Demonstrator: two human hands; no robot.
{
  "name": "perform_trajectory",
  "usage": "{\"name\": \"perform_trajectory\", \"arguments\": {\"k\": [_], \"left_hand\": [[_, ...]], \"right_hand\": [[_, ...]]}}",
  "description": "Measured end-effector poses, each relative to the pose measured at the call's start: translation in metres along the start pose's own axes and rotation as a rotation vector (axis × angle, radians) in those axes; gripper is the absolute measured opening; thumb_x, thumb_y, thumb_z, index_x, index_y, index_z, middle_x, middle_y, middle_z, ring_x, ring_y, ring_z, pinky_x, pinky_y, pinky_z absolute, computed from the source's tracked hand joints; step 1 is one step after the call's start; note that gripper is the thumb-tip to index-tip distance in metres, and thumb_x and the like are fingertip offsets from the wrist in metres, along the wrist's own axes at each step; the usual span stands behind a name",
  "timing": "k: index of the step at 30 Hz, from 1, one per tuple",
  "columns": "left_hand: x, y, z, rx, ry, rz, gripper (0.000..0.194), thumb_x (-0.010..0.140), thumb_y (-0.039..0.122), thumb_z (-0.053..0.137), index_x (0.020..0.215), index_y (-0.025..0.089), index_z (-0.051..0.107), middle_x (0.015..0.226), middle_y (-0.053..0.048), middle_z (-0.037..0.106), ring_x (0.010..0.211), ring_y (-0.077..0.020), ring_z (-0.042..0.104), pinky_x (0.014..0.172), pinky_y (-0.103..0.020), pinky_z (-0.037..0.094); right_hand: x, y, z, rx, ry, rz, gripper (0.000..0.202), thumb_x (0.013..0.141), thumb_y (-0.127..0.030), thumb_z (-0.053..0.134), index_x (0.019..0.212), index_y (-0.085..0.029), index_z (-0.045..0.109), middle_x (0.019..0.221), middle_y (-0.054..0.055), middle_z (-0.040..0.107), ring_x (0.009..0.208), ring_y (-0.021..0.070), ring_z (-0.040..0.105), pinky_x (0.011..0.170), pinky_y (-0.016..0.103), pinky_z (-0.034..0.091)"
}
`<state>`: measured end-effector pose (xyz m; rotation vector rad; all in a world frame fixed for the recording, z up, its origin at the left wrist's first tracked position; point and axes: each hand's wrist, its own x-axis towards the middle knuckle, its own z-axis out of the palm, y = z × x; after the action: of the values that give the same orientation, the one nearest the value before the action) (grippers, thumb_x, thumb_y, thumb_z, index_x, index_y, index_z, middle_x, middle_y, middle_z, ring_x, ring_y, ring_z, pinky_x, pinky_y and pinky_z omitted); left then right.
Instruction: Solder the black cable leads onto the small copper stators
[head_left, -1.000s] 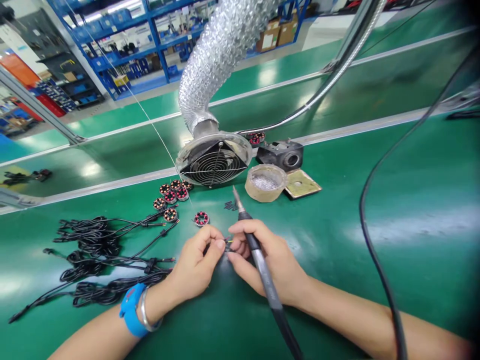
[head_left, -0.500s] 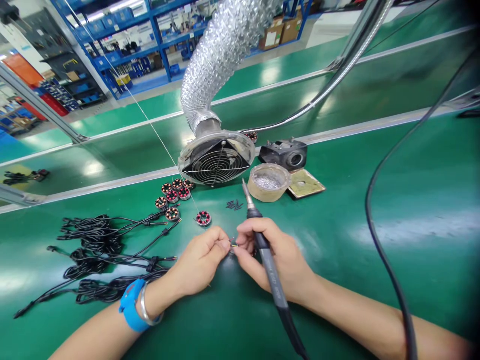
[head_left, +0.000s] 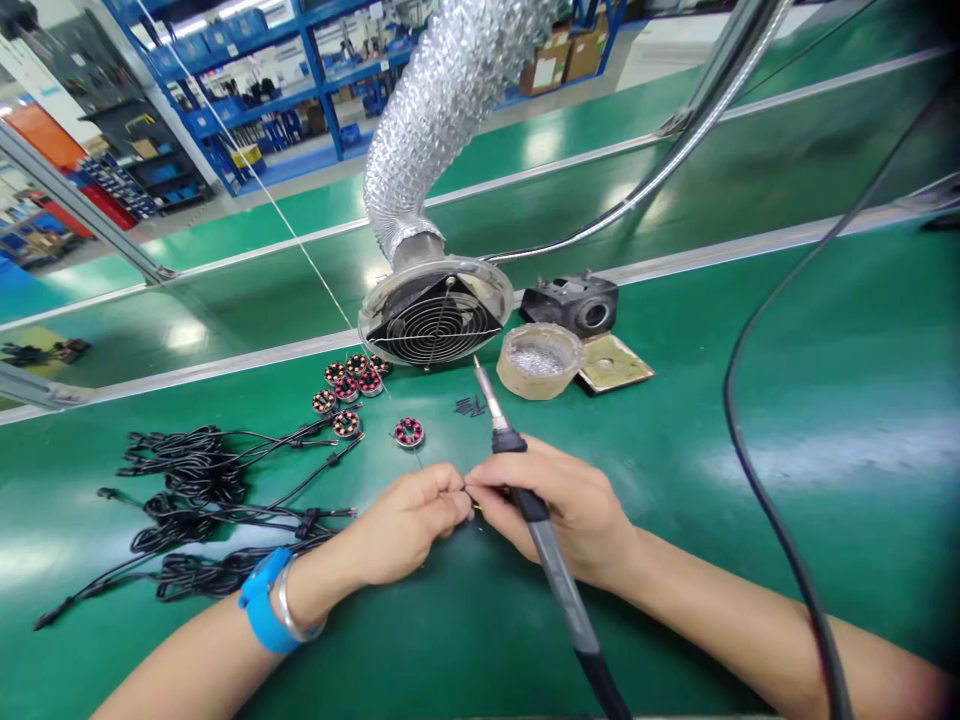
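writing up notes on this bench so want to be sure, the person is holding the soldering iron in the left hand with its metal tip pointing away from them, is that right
Not quite: the head view shows the soldering iron in the right hand, not the left hand. Its metal tip does point away from the person.

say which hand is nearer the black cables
Left. The left hand is just right of the black cables; the right hand, holding the soldering iron, is farther right, beyond the left.
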<state>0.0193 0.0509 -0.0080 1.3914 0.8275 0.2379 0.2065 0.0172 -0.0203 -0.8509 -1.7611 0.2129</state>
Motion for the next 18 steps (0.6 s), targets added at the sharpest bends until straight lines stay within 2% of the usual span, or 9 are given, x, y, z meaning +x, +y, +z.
{"name": "perform_trajectory", "arguments": {"k": [2, 6, 12, 18], "left_hand": [[0.000, 0.002, 0.001, 0.066, 0.043, -0.009, 0.025, 0.092, 0.040, 0.046, 0.080, 0.018, 0.047, 0.065, 0.006, 0.038, 0.058, -0.0097, 0.031, 0.053, -0.023, 0.026], [-0.001, 0.009, 0.004, 0.312, 0.149, -0.014, 0.025, 0.094, 0.038, 0.043, 0.077, 0.019, 0.048, 0.069, 0.003, 0.048, 0.064, -0.0121, 0.041, 0.058, -0.024, 0.033], [-0.005, 0.020, 0.008, 0.546, 0.186, 0.059, 0.023, 0.095, 0.030, 0.040, 0.081, 0.021, 0.055, 0.074, 0.000, 0.060, 0.073, -0.0169, 0.054, 0.070, -0.027, 0.041], [-0.004, 0.026, 0.005, 0.685, 0.211, 0.071, 0.022, 0.092, 0.029, 0.046, 0.073, 0.019, 0.052, 0.072, 0.002, 0.056, 0.069, -0.0143, 0.051, 0.064, -0.026, 0.035]], "right_hand": [[0.001, 0.002, -0.002, -0.020, -0.018, -0.056, 0.025, 0.082, -0.003, 0.059, 0.100, -0.020, 0.059, 0.072, 0.001, 0.065, 0.060, 0.0127, 0.056, 0.055, 0.025, 0.049], [0.006, -0.002, -0.007, -0.015, -0.082, -0.021, 0.028, 0.081, -0.007, 0.060, 0.107, -0.019, 0.058, 0.079, 0.004, 0.067, 0.066, 0.0160, 0.056, 0.061, 0.030, 0.050], [0.005, -0.010, -0.001, 0.005, -0.113, -0.078, 0.027, 0.084, -0.002, 0.053, 0.106, -0.019, 0.055, 0.070, 0.000, 0.062, 0.058, 0.0127, 0.045, 0.056, 0.026, 0.045], [0.002, 0.007, -0.012, 0.081, -0.202, 0.160, 0.028, 0.085, -0.007, 0.058, 0.108, -0.021, 0.053, 0.079, -0.001, 0.065, 0.073, 0.0122, 0.061, 0.065, 0.022, 0.051]]}}
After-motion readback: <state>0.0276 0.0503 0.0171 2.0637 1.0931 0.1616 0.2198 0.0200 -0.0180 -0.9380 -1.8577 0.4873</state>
